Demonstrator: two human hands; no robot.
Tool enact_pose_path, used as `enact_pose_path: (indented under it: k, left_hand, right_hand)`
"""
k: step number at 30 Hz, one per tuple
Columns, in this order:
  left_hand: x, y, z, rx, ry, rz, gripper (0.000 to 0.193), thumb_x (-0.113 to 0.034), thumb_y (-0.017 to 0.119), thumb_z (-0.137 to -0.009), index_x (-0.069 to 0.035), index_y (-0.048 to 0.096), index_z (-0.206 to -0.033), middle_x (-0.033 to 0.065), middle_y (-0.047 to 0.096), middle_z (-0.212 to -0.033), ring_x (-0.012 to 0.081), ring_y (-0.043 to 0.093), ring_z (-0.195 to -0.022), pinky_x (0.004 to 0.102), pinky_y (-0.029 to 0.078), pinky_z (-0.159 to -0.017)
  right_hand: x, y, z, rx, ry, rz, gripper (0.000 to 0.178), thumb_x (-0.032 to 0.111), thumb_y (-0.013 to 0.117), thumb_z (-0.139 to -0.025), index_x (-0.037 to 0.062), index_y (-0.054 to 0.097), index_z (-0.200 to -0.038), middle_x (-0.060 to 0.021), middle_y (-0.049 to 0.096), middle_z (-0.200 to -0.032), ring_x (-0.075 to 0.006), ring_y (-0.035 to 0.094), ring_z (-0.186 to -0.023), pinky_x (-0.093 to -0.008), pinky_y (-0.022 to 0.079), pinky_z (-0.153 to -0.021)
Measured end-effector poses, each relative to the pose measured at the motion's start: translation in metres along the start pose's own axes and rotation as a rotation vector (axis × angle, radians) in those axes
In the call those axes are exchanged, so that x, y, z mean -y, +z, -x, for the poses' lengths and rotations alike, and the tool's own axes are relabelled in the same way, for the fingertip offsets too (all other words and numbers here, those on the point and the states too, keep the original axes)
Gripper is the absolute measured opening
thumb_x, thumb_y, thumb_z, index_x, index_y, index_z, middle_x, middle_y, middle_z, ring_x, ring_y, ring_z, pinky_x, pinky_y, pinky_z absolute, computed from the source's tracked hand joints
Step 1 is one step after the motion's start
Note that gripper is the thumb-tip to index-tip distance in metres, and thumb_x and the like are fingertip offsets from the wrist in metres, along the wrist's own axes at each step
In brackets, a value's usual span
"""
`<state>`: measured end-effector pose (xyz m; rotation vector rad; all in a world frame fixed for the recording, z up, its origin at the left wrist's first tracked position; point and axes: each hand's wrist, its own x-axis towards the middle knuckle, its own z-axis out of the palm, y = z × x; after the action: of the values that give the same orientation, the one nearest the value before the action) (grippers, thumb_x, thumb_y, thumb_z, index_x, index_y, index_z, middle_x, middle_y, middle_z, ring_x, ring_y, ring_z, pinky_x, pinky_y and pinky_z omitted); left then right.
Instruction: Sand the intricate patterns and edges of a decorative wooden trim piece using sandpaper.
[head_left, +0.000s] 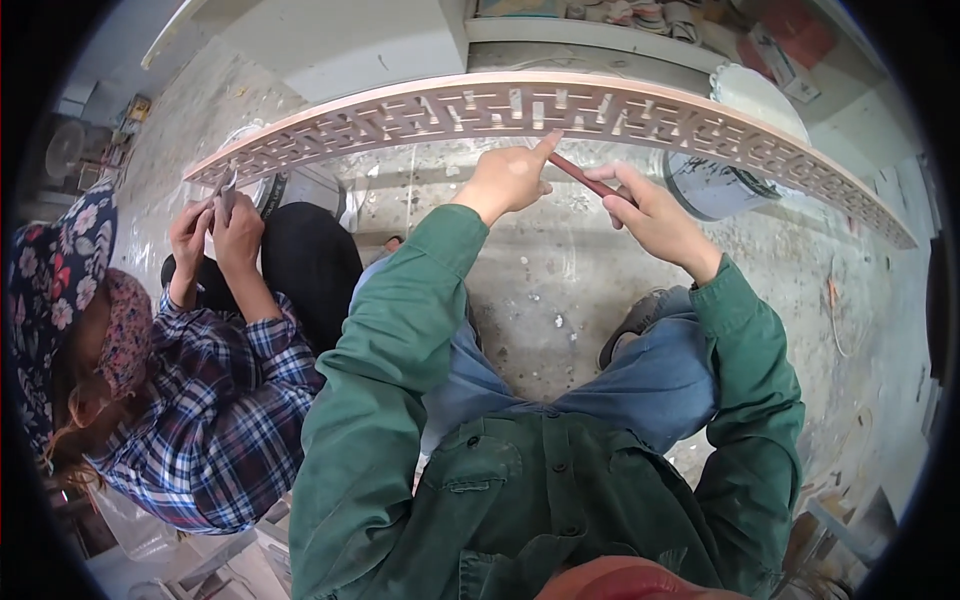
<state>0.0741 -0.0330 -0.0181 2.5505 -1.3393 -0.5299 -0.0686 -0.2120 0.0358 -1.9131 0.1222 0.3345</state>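
Note:
A long wooden panel (420, 115) with a cut-out lattice pattern stretches across the upper part of the view. My left hand (512, 177) rests under it, its index finger pointing up and touching the panel's lower edge. My right hand (650, 210) grips a thin reddish-brown stick tool (585, 180), whose tip meets the panel beside my left fingertip. Both arms wear green sleeves.
On my left a person in a plaid shirt and flowered head covering works on the panel's left end with both hands (212, 225). A white bucket (735, 150) stands behind the panel at right. The concrete floor (560, 290) is dusty; shelves with clutter line the back.

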Motion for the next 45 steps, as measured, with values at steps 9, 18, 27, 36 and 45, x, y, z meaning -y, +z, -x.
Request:
enact_pose_path:
  k: [9,18,27,36,45]
  left_hand:
    - [-0.025,0.035,-0.042,0.017,0.006,-0.024,0.085,-0.030,0.071,-0.079,0.000,0.026,-0.144,0.0165,0.068,-0.095,0.0317,0.065,-0.093,0.0411,0.051,-0.079]
    - [-0.021,0.053,-0.045,-0.175,0.007,-0.058,0.080,-0.032,0.072,-0.075,0.000,0.035,-0.138,0.0187,0.067,-0.082,0.0352,0.066,-0.078,0.0445,0.051,-0.066]
    - [-0.035,0.043,-0.019,-0.044,0.054,-0.057,0.075,-0.036,0.069,-0.079,-0.004,0.036,-0.139,0.0203,0.066,-0.085,0.0375,0.064,-0.084,0.0442,0.051,-0.072]
    - [-0.063,0.048,-0.020,0.284,0.141,-0.017,0.057,-0.037,0.068,-0.079,-0.008,0.053,-0.126,0.0174,0.064,-0.109,0.0341,0.060,-0.105,0.0435,0.049,-0.086]
    - [-0.066,0.077,-0.019,0.315,0.282,-0.031,0.051,-0.040,0.068,-0.077,-0.009,0.059,-0.117,0.0163,0.064,-0.110,0.0344,0.060,-0.105,0.0441,0.049,-0.086]
  right_hand:
    - [-0.024,-0.010,0.015,-0.120,0.013,0.099,0.031,0.011,0.048,-0.092,0.0130,0.050,-0.123,-0.0046,0.052,-0.071,-0.0158,0.050,-0.064,-0.0310,0.042,-0.062]
    - [-0.047,-0.023,0.034,-0.227,0.052,0.150,0.030,0.013,0.048,-0.093,0.0136,0.050,-0.123,-0.0051,0.053,-0.070,-0.0168,0.053,-0.064,-0.0316,0.043,-0.062]
    - [-0.055,-0.030,0.052,-0.234,0.058,0.264,0.031,0.010,0.048,-0.093,0.0136,0.049,-0.123,-0.0046,0.051,-0.075,-0.0146,0.050,-0.069,-0.0300,0.043,-0.068]
    - [-0.069,-0.034,0.070,-0.257,0.036,0.350,0.029,0.014,0.050,-0.091,0.0127,0.048,-0.120,-0.0170,0.061,-0.089,-0.0361,0.060,-0.083,-0.0406,0.045,-0.074]
    - [-0.092,-0.044,0.098,-0.322,0.093,0.380,0.034,0.012,0.049,-0.092,0.0148,0.047,-0.125,-0.0131,0.060,-0.088,-0.0268,0.060,-0.082,-0.0376,0.045,-0.073]
